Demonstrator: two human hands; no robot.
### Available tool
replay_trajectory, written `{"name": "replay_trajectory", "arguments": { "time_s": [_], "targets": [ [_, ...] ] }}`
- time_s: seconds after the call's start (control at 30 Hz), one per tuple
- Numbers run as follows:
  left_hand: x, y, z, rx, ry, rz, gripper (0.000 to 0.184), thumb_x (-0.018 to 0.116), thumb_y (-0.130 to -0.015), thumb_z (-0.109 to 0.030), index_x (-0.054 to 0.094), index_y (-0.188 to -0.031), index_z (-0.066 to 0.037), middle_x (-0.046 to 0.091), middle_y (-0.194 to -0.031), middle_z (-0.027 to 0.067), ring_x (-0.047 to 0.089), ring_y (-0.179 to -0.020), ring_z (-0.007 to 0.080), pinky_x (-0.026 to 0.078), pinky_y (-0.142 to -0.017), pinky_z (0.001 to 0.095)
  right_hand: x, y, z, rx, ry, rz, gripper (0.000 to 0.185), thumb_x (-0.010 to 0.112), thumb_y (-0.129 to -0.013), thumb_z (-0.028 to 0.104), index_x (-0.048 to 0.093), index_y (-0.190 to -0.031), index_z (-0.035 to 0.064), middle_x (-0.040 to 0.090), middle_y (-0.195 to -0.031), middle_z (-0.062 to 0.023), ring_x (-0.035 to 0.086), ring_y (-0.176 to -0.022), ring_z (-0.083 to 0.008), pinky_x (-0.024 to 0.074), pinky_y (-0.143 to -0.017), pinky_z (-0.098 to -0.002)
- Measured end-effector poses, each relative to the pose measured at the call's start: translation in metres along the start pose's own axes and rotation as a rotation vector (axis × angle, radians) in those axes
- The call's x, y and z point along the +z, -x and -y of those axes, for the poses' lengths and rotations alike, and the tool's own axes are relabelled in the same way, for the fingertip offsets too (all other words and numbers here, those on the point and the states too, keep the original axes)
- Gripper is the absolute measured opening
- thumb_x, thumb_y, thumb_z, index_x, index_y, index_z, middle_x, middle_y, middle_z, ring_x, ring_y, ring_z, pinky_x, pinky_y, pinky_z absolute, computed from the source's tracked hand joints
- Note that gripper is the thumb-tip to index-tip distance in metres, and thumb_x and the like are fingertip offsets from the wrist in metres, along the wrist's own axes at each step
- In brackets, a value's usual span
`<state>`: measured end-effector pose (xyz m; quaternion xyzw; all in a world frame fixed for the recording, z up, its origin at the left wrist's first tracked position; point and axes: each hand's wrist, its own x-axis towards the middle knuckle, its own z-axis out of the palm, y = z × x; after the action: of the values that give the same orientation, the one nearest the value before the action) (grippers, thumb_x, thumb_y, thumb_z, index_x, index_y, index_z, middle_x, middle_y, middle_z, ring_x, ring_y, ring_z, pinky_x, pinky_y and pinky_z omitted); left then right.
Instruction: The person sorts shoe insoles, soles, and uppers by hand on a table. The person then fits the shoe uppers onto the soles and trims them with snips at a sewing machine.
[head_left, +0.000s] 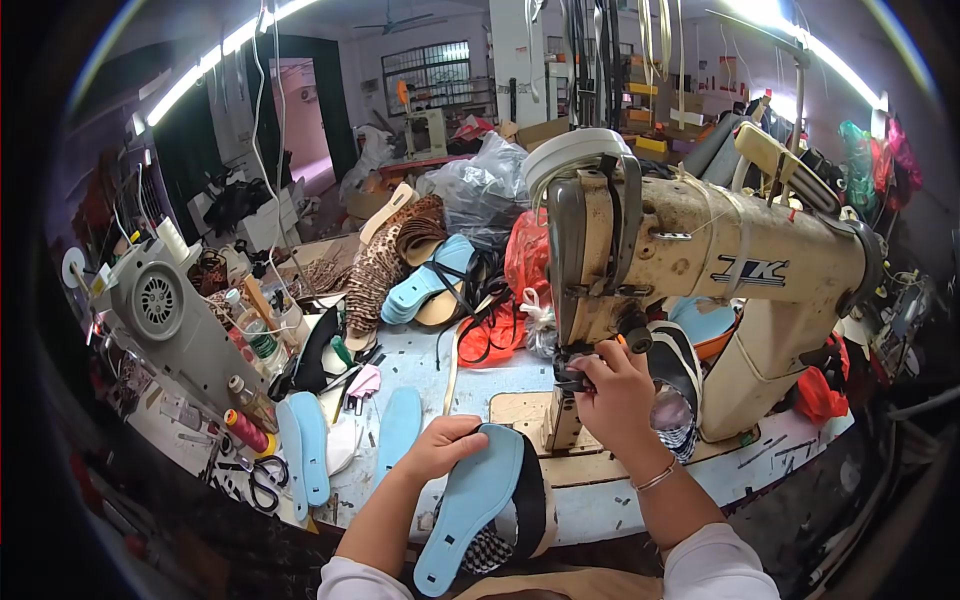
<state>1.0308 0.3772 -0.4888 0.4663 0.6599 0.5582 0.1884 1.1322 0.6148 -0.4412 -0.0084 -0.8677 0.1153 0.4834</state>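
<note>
My left hand (440, 450) is closed on the upper end of a light-blue insole (470, 500), its thumb lying across the top. Against the insole's right side are a black strip (530, 505) and black-and-white checked fabric (487, 550); whether they are joined to it I cannot tell. Up at the head of a worn cream sewing machine (690, 235), my right hand (612, 388) has its fingers bent together near the needle area, beside a dark knob (638, 340). What those fingers grip is hidden. A bracelet (655, 475) circles the right wrist.
Left of my hands lie loose blue insoles (312, 450), black-handled scissors (266, 484) and a red thread spool (248, 430). Behind are leopard-print material (380, 260), stacked blue insoles (425, 290) and a red plastic bag (492, 335). A grey machine (170, 310) stands far left.
</note>
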Motion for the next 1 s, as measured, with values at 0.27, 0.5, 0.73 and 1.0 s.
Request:
{"name": "replay_trajectory", "arguments": {
  "time_s": [0.27,0.5,0.73,1.0],
  "targets": [
    [0.009,-0.02,-0.013,-0.019,0.185,0.014,0.028,0.057,-0.088,-0.021,0.061,-0.103,0.002,0.06,-0.095,0.0022,0.054,-0.081,0.0093,0.044,-0.072,0.0233,0.008,0.02,-0.004,-0.132,-0.272,-0.127,0.023,0.066,-0.056,0.001,0.056,-0.076,0.0078,0.057,-0.087,-0.0061,0.052,-0.077,-0.0253,0.0435,-0.065,-0.0351],
    [0.015,-0.055,-0.011,-0.376,0.599,0.26,0.039,0.057,-0.089,-0.024,0.056,-0.117,0.003,0.064,-0.1,0.0059,0.06,-0.085,0.0088,0.048,-0.076,0.0222,0.038,0.125,0.007,0.41,-1.069,0.426,0.007,0.058,-0.08,0.0,0.056,-0.084,0.0057,0.057,-0.093,-0.0038,0.05,-0.071,-0.0083,0.0432,-0.061,-0.0255],
    [0.025,-0.081,-0.037,-0.172,-0.159,0.288,0.025,0.056,-0.09,-0.024,0.061,-0.085,0.0,0.059,-0.07,0.0028,0.048,-0.062,0.0112,0.041,-0.06,0.0292,0.009,0.103,-0.015,1.117,-1.39,0.202,0.018,0.058,-0.089,0.017,0.062,-0.096,0.0008,0.061,-0.08,-0.0006,0.054,-0.065,-0.006,0.0435,-0.057,-0.02],
    [0.027,-0.075,-0.048,0.08,-0.397,0.29,0.016,0.062,-0.083,-0.014,0.06,-0.086,0.002,0.054,-0.074,0.0124,0.053,-0.068,0.0284,0.043,-0.063,0.0349,-0.008,0.057,-0.009,0.671,-0.96,0.454,0.019,0.071,-0.079,0.015,0.067,-0.087,-0.001,0.058,-0.066,0.0022,0.044,-0.057,-0.0018,0.0377,-0.051,-0.0188]
  ]
}}
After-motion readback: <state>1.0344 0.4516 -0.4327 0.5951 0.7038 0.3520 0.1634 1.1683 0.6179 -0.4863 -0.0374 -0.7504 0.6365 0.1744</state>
